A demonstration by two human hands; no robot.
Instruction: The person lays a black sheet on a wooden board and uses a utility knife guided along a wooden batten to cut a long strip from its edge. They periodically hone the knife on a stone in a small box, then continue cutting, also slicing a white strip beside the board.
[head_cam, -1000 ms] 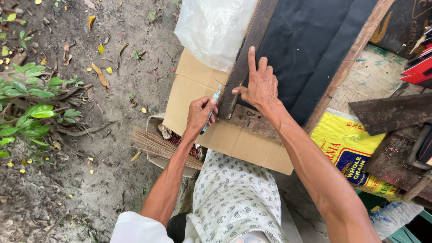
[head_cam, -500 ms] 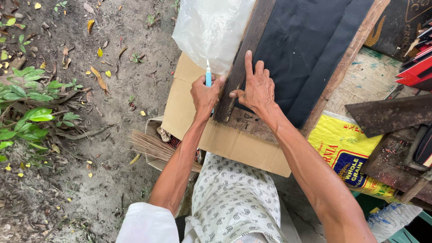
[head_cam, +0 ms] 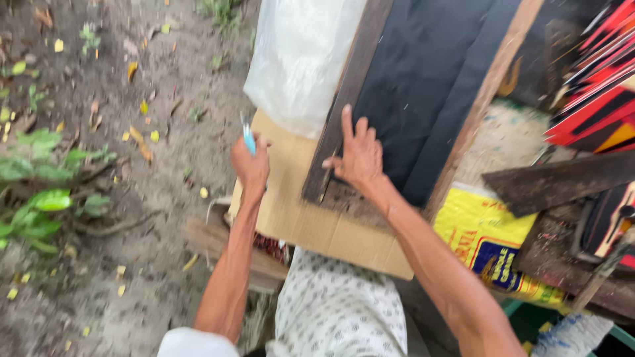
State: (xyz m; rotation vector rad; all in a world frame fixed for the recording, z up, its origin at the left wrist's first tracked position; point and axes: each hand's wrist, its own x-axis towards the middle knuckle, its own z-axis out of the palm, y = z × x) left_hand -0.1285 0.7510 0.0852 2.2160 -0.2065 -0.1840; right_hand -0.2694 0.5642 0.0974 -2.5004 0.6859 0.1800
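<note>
My left hand [head_cam: 251, 165] is closed around a thin light-blue tool [head_cam: 249, 139] that points upward, held above the left part of a brown cardboard sheet [head_cam: 297, 211]. My right hand [head_cam: 358, 155] lies flat with fingers spread on a dark wooden frame [head_cam: 344, 106] that borders a black sheet [head_cam: 430, 86]. The frame rests on the cardboard. The image is blurred, so the tool's exact kind cannot be told.
A white plastic bag [head_cam: 301, 59] lies past the cardboard. Sandy ground with leaves and green plants [head_cam: 46, 198] spreads to the left. A yellow printed sack [head_cam: 489, 238], dark wooden planks [head_cam: 555, 182] and red-black items [head_cam: 595, 92] crowd the right.
My left hand has moved left, away from the frame's edge, with the blue tool still raised. My right hand stays pressed on the frame. The camera has shifted and blurred.
</note>
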